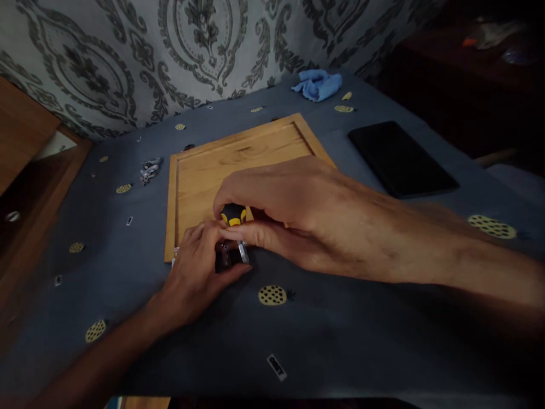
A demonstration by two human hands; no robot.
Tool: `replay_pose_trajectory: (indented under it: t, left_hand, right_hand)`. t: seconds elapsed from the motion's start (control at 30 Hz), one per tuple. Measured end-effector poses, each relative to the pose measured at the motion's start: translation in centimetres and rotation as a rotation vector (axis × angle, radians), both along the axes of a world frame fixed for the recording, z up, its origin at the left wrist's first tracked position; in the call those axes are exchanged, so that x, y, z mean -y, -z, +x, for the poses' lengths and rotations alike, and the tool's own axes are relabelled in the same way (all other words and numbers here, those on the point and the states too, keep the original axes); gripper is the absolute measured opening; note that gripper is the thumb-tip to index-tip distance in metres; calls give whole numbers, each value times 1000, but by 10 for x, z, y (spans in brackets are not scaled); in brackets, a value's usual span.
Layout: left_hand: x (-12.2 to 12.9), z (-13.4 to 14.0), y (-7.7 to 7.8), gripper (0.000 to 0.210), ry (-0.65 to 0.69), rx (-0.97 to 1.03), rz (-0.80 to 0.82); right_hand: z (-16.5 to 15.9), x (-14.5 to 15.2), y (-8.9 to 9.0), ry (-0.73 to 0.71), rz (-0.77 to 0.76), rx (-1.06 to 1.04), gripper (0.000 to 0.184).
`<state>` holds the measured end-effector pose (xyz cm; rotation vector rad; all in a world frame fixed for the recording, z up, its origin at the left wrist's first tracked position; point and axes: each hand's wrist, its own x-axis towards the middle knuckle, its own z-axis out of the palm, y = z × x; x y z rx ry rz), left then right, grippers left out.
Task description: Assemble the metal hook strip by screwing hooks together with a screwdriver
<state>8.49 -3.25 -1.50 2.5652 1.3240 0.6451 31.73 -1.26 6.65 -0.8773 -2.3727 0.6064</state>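
Observation:
A framed wooden panel [238,156], like a cabinet door, lies flat on the cloth-covered table. My right hand [293,210] is closed around a short screwdriver [234,215] with a black and yellow handle, held upright at the panel's near edge. Just below it, my left hand [198,253] is closed at the same edge, its thumb and fingers about a silver metal hinge [243,253]. Fingers hide most of the hinge and the screwdriver's tip. Left of the panel sits a small heap of metal hinges [150,169].
A black tablet [402,159] lies to the right of the panel. Near the wall is a crumpled blue cloth [318,85]. Wooden furniture [46,210] borders the table on the left. The grey tablecloth [340,335] has a pineapple print.

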Motion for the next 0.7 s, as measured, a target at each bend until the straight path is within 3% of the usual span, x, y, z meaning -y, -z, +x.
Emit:
replay_pose_trajectory:
  t: [0.2, 0.43, 0.7]
  left_hand:
    - [0, 2, -3, 39, -9, 6, -62]
    - [0, 3, -4, 47, -14, 4, -90]
    - [0, 0, -3, 46, -3, 8, -100]
  right_hand:
    - [0, -3, -2, -94, 49, -45, 13]
    - [2, 3, -15, 283, 257, -129, 26]
    - [0, -5, -5, 58, 200, -80, 19]
